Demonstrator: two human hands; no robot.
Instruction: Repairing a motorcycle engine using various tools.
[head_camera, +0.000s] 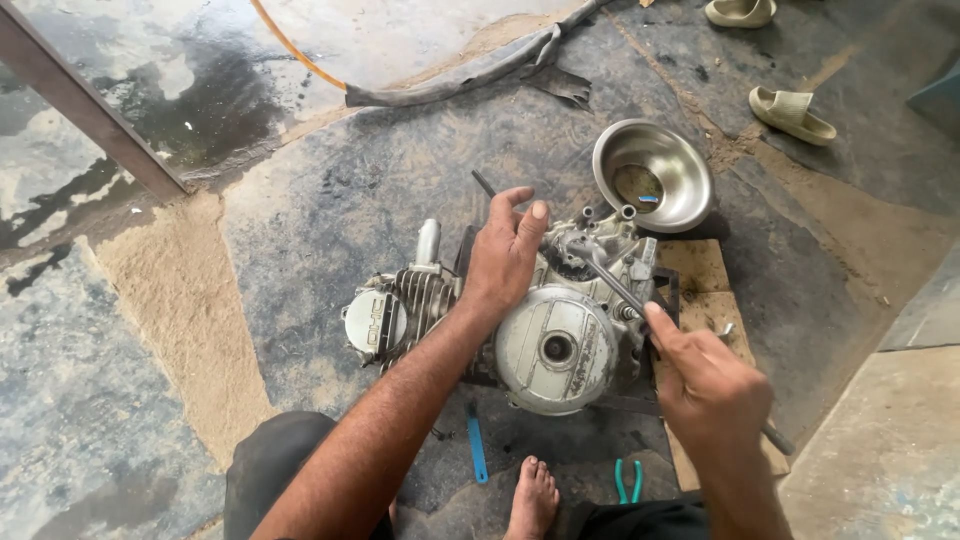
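We grip the long metal tool (615, 285) in our right hand (710, 385), shaft slanting up-left into the engine (555, 345); left hand (505, 255) rests open on top.

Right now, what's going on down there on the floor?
A person sits on the floor over a motorcycle engine. The left hand rests flat on top of the engine, steadying it. The right hand grips a long metal tool whose far end reaches the engine's upper casing. A steel bowl sits just behind the engine, a blue tool and green-handled pliers lie near the bare foot, and two sandals lie farther off.
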